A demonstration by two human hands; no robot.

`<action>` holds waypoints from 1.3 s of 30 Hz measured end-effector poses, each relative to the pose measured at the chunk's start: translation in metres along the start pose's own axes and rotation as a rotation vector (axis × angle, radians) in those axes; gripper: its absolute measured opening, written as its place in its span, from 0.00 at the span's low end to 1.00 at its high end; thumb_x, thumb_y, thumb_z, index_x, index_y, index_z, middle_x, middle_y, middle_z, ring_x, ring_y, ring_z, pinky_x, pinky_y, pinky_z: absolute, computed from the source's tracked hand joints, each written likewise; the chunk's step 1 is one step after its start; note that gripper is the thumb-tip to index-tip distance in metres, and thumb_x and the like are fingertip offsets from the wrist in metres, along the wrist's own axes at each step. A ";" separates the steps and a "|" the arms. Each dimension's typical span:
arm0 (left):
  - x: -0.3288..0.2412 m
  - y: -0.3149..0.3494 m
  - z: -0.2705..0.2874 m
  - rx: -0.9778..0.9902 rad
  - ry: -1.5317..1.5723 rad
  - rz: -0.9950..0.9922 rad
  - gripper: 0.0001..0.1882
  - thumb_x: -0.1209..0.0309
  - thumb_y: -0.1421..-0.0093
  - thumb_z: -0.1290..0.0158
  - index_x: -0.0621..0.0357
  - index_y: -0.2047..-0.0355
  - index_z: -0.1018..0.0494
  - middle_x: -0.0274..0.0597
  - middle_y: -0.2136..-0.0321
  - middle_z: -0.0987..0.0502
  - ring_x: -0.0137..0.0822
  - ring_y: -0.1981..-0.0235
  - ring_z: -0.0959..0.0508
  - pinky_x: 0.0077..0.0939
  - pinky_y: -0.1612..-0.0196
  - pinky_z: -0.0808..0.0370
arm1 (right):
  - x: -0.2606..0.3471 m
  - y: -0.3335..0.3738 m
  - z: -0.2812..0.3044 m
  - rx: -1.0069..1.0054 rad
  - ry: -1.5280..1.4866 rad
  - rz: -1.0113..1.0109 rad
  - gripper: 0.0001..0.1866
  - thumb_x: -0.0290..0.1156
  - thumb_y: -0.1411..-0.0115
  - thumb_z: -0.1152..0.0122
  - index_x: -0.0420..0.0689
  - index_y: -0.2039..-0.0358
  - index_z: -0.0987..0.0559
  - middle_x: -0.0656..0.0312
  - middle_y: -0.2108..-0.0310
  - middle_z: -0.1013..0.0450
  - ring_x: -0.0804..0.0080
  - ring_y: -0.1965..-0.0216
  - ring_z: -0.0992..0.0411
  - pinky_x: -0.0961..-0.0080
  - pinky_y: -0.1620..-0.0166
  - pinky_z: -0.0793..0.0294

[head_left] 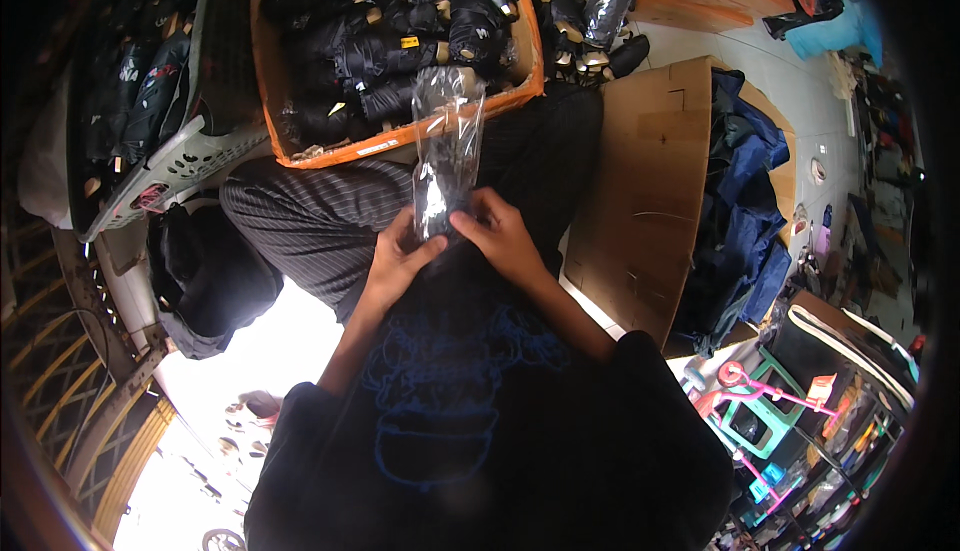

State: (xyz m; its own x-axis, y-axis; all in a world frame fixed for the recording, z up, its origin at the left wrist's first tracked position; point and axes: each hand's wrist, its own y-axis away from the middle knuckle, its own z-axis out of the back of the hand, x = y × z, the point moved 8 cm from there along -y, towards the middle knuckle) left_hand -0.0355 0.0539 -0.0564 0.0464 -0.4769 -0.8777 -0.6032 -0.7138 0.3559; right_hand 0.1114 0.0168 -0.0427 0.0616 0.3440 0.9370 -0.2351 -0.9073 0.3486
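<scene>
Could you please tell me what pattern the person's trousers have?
The trousers are dark with thin, pale stripes, seen best in the head view.

Light is bleaching the near-left floor (290,351); glare is streaking the plastic bag (436,197); fisheye distortion is bending dark edges.

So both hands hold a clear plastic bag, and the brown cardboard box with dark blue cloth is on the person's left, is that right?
Not quite: the head view shows the brown cardboard box with dark blue cloth on the person's right. The left hand and right hand do both hold the clear plastic bag.
</scene>
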 end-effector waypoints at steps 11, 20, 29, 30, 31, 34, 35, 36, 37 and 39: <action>0.011 0.032 0.003 0.179 -0.529 0.051 0.24 0.75 0.53 0.34 0.63 0.54 0.26 0.44 0.57 0.23 0.37 0.53 0.24 0.29 0.47 0.30 | -0.022 0.029 -0.016 0.351 0.182 -0.172 0.34 0.39 0.51 0.27 0.37 0.48 0.31 0.51 0.52 0.28 0.64 0.49 0.30 0.69 0.45 0.32; -0.005 0.022 -0.008 0.155 -0.789 -0.220 0.22 0.71 0.57 0.31 0.63 0.60 0.22 0.47 0.59 0.24 0.45 0.55 0.23 0.35 0.53 0.26 | -0.044 0.024 -0.014 0.414 -0.033 -0.204 0.43 0.35 0.52 0.26 0.36 0.39 0.38 0.52 0.46 0.32 0.68 0.43 0.35 0.72 0.42 0.35; -0.078 -0.055 -0.029 -0.091 -0.663 -0.445 0.21 0.75 0.48 0.37 0.63 0.54 0.27 0.45 0.62 0.24 0.36 0.67 0.23 0.27 0.63 0.26 | 0.055 -0.088 0.066 0.038 -0.288 0.222 0.32 0.26 0.43 0.36 0.40 0.39 0.35 0.64 0.53 0.27 0.79 0.56 0.29 0.78 0.53 0.28; -0.088 -0.064 -0.022 -0.139 -0.656 -0.457 0.18 0.75 0.46 0.39 0.62 0.54 0.27 0.45 0.62 0.24 0.36 0.67 0.23 0.27 0.63 0.26 | 0.082 -0.125 0.098 -0.130 -0.224 0.230 0.30 0.26 0.43 0.36 0.40 0.41 0.33 0.64 0.55 0.27 0.79 0.59 0.29 0.79 0.57 0.28; -0.093 -0.065 -0.017 -0.154 -0.679 -0.457 0.14 0.76 0.43 0.42 0.63 0.55 0.26 0.46 0.62 0.23 0.36 0.66 0.22 0.27 0.62 0.26 | 0.091 -0.151 0.115 -0.212 -0.147 0.316 0.28 0.26 0.43 0.36 0.40 0.42 0.33 0.63 0.56 0.26 0.80 0.60 0.29 0.80 0.59 0.28; -0.101 -0.070 -0.025 -0.075 -0.679 -0.403 0.12 0.77 0.43 0.43 0.64 0.58 0.25 0.46 0.61 0.23 0.37 0.63 0.22 0.28 0.58 0.26 | 0.118 -0.203 0.207 -0.591 0.272 0.542 0.28 0.30 0.49 0.31 0.42 0.47 0.28 0.49 0.59 0.23 0.56 0.57 0.24 0.64 0.53 0.28; -0.101 -0.070 -0.024 -0.057 -0.664 -0.409 0.10 0.76 0.42 0.43 0.64 0.59 0.25 0.47 0.60 0.23 0.41 0.60 0.22 0.30 0.56 0.25 | 0.124 -0.219 0.231 -0.631 0.436 0.518 0.28 0.32 0.49 0.31 0.42 0.48 0.28 0.47 0.59 0.23 0.52 0.56 0.24 0.61 0.52 0.28; -0.101 -0.069 -0.022 -0.040 -0.796 -0.480 0.11 0.75 0.43 0.43 0.64 0.59 0.24 0.48 0.60 0.23 0.44 0.58 0.23 0.32 0.57 0.25 | 0.129 -0.232 0.251 -0.658 0.596 0.493 0.28 0.33 0.50 0.31 0.42 0.48 0.27 0.45 0.59 0.24 0.48 0.56 0.25 0.59 0.52 0.28; -0.099 -0.069 -0.017 -0.052 -0.845 -0.504 0.11 0.74 0.43 0.43 0.64 0.59 0.24 0.48 0.60 0.23 0.45 0.57 0.23 0.32 0.56 0.26 | 0.135 -0.243 0.264 -0.695 0.704 0.482 0.28 0.34 0.49 0.31 0.41 0.48 0.27 0.44 0.59 0.24 0.45 0.56 0.25 0.57 0.52 0.28; -0.101 -0.063 -0.005 -0.107 -0.866 -0.455 0.11 0.74 0.42 0.43 0.64 0.60 0.24 0.49 0.62 0.22 0.47 0.57 0.24 0.34 0.53 0.28 | 0.142 -0.262 0.269 -0.692 0.856 0.396 0.28 0.36 0.48 0.32 0.41 0.48 0.27 0.41 0.57 0.25 0.42 0.54 0.27 0.56 0.49 0.29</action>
State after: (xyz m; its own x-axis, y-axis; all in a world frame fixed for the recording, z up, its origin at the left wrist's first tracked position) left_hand 0.0014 0.1445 0.0116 -0.3689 0.3657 -0.8545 -0.5955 -0.7989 -0.0848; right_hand 0.4432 0.2385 0.0059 -0.7461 0.3568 0.5622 -0.5856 -0.7535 -0.2989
